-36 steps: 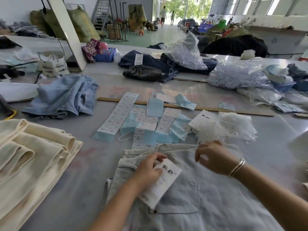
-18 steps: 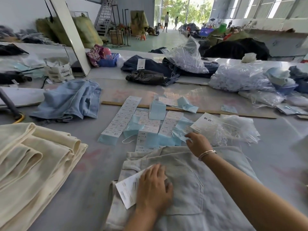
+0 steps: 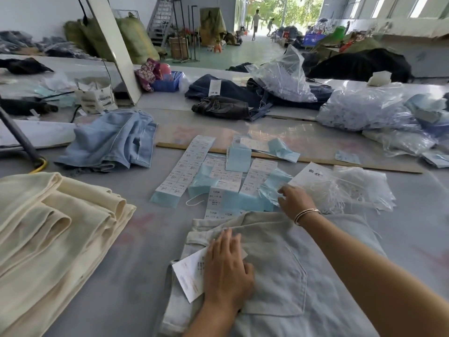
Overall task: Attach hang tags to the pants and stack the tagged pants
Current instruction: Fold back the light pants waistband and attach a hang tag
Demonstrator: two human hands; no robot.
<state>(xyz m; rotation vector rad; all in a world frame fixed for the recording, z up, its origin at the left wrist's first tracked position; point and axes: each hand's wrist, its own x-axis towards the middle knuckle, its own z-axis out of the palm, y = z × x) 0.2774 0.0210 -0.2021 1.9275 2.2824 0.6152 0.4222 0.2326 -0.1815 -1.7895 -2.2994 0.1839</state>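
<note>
Pale grey pants (image 3: 286, 271) lie flat in front of me, back pocket up. My left hand (image 3: 227, 266) rests flat, fingers straight, on a white hang tag (image 3: 188, 273) that lies on the pants' left edge. My right hand (image 3: 292, 199) reaches past the waistband to the blue-backed label sheets (image 3: 218, 181), its fingertips touching a crumpled blue sheet; whether they pinch it is hidden. A pile of white tag strings (image 3: 340, 193) with a white card (image 3: 309, 173) lies just right of that hand. Cream pants (image 3: 56, 229) are stacked at the left.
Light blue jeans (image 3: 111, 142) are bunched at the back left and dark jeans (image 3: 230, 103) lie further back. Clear bags of white pieces (image 3: 364, 110) fill the right. A wooden strip (image 3: 315, 161) crosses the table behind the labels.
My right hand has reached a little further forward onto the blue label sheets. My left hand stays flat on the hang tag on the pants.
</note>
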